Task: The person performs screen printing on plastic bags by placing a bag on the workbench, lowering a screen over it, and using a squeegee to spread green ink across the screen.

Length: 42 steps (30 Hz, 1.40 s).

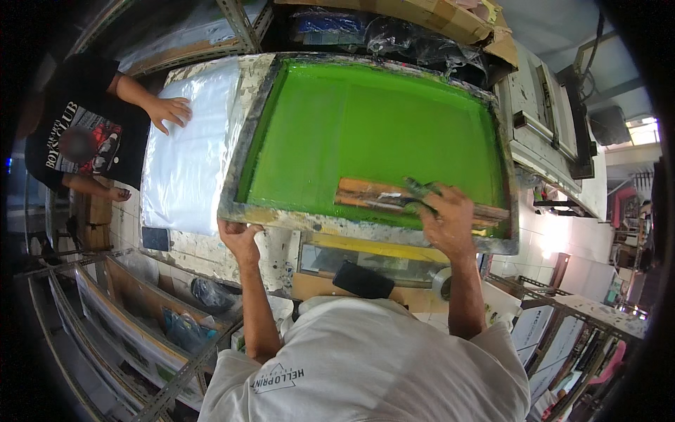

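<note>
A large screen-printing frame (330, 220) with a bright green mesh (422, 126) lies in front of me, its edges smeared with ink. At its near left corner, my left hand (240, 240) is closed on the rim. My right hand (450, 219) grips a long wooden squeegee (365, 193), which lies along the near side inside the frame. Dark green ink stains the fingers of that hand. Beside the frame on the left is a clear plastic-covered white stack (190, 155), and a co-worker's hand (169, 111) rests flat on it.
Cardboard (443, 20) and dark plastic-wrapped bundles (390, 34) line the far side. A white machine (545, 119) stands at right. A dark flat rectangle (155, 238) lies near the stack, and a roll of tape (441, 284) sits below the frame. Metal racks (151, 309) flank me.
</note>
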{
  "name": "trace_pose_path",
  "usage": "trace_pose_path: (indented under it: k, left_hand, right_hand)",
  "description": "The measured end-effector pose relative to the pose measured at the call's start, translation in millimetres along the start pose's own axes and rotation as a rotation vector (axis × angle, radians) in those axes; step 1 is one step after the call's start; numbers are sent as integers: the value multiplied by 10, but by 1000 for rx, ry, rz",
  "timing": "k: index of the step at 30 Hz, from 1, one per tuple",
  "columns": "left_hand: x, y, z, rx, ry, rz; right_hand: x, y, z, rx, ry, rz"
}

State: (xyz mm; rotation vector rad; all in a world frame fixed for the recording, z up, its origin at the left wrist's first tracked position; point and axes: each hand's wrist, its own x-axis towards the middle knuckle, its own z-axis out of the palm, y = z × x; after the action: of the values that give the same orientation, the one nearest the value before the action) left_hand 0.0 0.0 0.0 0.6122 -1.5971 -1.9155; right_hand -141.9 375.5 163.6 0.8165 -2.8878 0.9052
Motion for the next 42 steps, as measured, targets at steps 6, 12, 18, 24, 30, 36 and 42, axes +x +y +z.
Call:
trace_pose_path:
  k: [6,12,18,24,30,36,42]
  left_hand:
    - [-106,-368,-33,326,38,70]
    - [-149,-516,-232,741,110,265]
    - [-126,-464,-253,826,112,412]
    - [-129,-451,-242,878,154,431]
    - [-129,-459,-261,884,145,438]
    - [-146,-496,-243,765,157,357]
    - [-145,-582,-288,681,104,392]
  right_hand:
    - [-232,460,760,-145,-162,-3]
    - [-303,693,1231,-225,-213,136]
    - [576,1243,1340,-222,-31,89]
    - [1585,1837,1374,-241,127,7]
    - [2304,2190,1328,-284,236,-77]
    - [2580,2211,973,-208,106,-126]
    - [2543,2162,972,-242,167,-210]
